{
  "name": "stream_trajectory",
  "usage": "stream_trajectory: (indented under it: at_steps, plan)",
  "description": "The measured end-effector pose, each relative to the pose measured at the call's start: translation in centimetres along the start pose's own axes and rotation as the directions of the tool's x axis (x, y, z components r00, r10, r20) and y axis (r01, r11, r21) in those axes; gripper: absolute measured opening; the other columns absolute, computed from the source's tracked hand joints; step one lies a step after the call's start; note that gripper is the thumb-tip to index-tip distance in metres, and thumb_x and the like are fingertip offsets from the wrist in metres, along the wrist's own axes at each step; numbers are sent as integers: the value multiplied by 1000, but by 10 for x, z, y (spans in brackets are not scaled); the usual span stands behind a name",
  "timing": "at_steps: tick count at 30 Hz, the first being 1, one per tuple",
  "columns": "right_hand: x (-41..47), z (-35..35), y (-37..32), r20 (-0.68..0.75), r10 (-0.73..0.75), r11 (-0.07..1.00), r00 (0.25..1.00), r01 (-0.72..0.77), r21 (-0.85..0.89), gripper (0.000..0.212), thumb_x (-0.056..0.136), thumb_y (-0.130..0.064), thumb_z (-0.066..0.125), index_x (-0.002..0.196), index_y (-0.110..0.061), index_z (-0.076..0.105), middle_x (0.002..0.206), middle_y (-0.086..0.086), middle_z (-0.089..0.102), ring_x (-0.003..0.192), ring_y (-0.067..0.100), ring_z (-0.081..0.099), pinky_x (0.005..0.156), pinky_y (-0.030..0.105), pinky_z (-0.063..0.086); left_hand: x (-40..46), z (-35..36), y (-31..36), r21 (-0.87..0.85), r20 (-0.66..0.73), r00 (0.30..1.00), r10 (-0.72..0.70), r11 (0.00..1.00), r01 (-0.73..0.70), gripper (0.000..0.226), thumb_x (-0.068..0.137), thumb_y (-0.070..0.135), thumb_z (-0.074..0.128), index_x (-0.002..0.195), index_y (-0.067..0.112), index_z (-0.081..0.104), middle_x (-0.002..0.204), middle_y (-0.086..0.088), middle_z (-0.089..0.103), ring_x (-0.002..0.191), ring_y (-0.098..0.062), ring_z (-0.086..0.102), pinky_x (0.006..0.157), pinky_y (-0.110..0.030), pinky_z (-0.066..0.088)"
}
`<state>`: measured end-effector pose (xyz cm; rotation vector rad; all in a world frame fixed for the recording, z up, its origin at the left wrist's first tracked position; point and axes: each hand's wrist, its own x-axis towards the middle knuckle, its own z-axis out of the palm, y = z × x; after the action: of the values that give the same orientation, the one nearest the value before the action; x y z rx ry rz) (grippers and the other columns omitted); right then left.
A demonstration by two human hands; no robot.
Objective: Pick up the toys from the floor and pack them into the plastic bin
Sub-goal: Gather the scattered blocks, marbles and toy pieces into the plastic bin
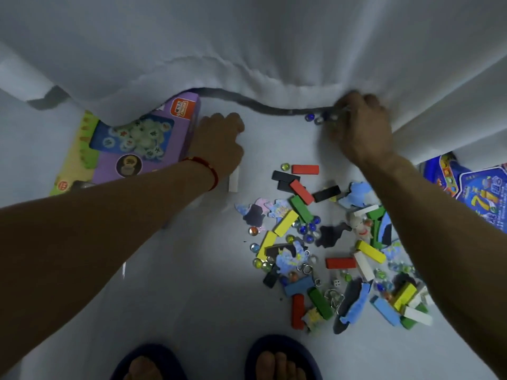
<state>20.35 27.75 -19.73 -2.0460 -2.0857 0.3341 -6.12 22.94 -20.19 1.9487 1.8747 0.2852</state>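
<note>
Your right hand (359,127), curled at one o'clock, gathered marbles (315,117) by the curtain (247,50); your left hand (219,141), its grip hidden, steadied the purple box (142,149).

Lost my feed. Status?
Left hand on purple box. Right hand grabbing marbles at curtain hem. Toy pile on floor; no bin visible.

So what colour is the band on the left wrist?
Red: the band on the left wrist, seen in the head view.
</note>
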Motion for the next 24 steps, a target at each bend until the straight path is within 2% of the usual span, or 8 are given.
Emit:
stream_trajectory:
  at_steps: [2,5,7,10,13,17,20,24]
  plan:
    - [-7,21,1,-70,-7,1000,998,5,-19,33,90,-35,50,116,-15,57,116,21,55,104,41,54,85,44,47,-1,3,13,-143,19,1000,4,990,-2,33,88,5,54,120,9,57,117,-16,54,106,-26,53,86,-24,38]
    - [-4,37,-1,-144,25,999,989,-21,32,35,92,-40,47,114,-13,54,117,17,54,105,39,52,85,45,47,16,14,35,-208,28,999,38,978,-31,33,91,3,50,123,8,56,126,-16,49,109,-23,52,90,-19,36]
    - [-6,44,-10,-180,21,1000,984,-22,-5,38,93,-45,42,114,-14,52,117,14,53,106,34,51,86,48,47,31,22,45,-204,-24,1000,8,979,-12,32,93,3,47,125,6,54,132,-16,45,113,-27,52,98,-23,37]
    - [-13,53,-8,-224,43,990,974,-72,-123,42,92,-49,41,118,-18,50,123,12,49,109,32,48,89,46,44,53,39,67,-225,-121,984,-131,969,101,35,97,13,50,131,4,51,137,-16,45,119,-30,52,104,-33,39]
    - [-15,61,-3,-196,61,987,979,-89,-137,46,92,-53,41,125,-21,47,130,12,46,112,34,47,93,46,42,63,54,83,-254,-173,970,-171,959,124,35,94,24,57,126,7,56,129,-14,52,117,-30,53,100,-34,42]
    - [-6,66,-4,-154,13,993,988,-30,-110,46,94,-53,41,128,-22,45,128,14,47,114,34,49,90,47,47,67,66,92,-260,-269,939,-214,955,143,30,94,28,61,116,8,61,121,-11,56,110,-26,58,91,-30,44]
    - [-1,67,-6,-166,-93,994,982,81,-77,42,96,-46,44,124,-15,50,122,15,51,106,34,54,86,45,51,70,70,93,-234,-276,945,-174,966,110,25,92,24,64,111,8,65,120,-12,57,106,-28,59,90,-33,48]
    - [7,67,-6,-177,-199,971,964,169,-170,37,98,-36,46,120,-8,55,115,18,57,92,36,62,73,41,53,75,73,90,-216,-268,953,-141,973,83,14,92,17,62,102,11,71,112,-10,61,97,-25,62,82,-29,49]
